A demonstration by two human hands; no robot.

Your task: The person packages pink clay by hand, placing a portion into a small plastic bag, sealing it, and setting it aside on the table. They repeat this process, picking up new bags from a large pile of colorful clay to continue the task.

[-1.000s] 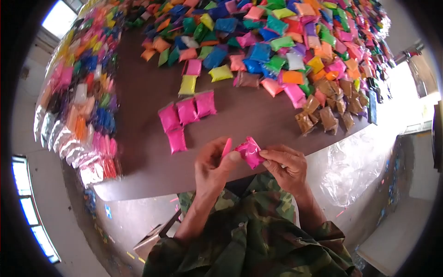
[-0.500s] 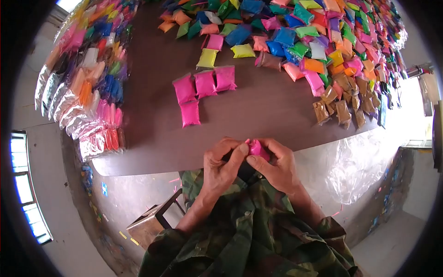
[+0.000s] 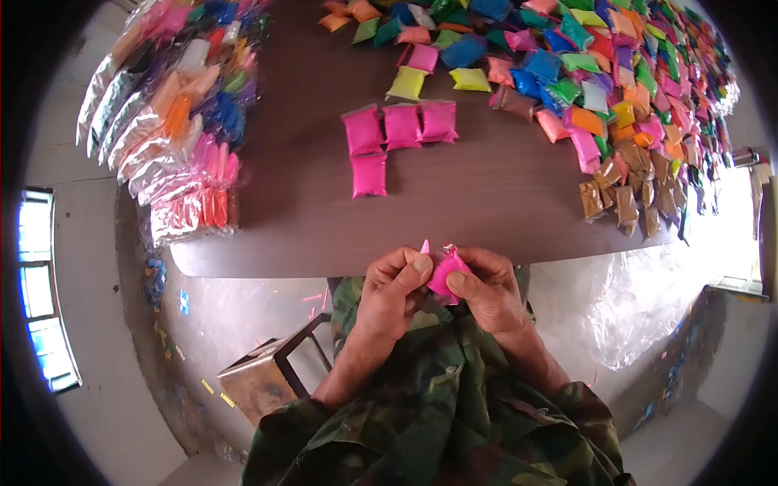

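My right hand [image 3: 490, 287] pinches a small bright pink packet [image 3: 444, 275] between thumb and fingers. The packet's top is crumpled and shiny. Close beside it, my left hand [image 3: 395, 287] is closed with thumb against forefinger, and a narrow pink strip [image 3: 425, 246] sticks up from that pinch. Both hands are just off the table's near edge, above my lap. Beyond them on the table lie several similar pink packets [image 3: 403, 125], three in a row and one [image 3: 369, 175] below the left end.
Clear bags of coloured pieces [image 3: 190, 211] are stacked along the brown table's [image 3: 284, 202] left side. Many coloured packets [image 3: 559, 65] cover its back and right, with brown ones [image 3: 626, 206] nearest. A stool [image 3: 259, 373] and clear plastic sheeting [image 3: 628, 316] are on the floor.
My hands have moved slightly apart; more of the pink packet shows in the right, and a pink strip now stands up from the left. The view has shifted, moving the table up and right.
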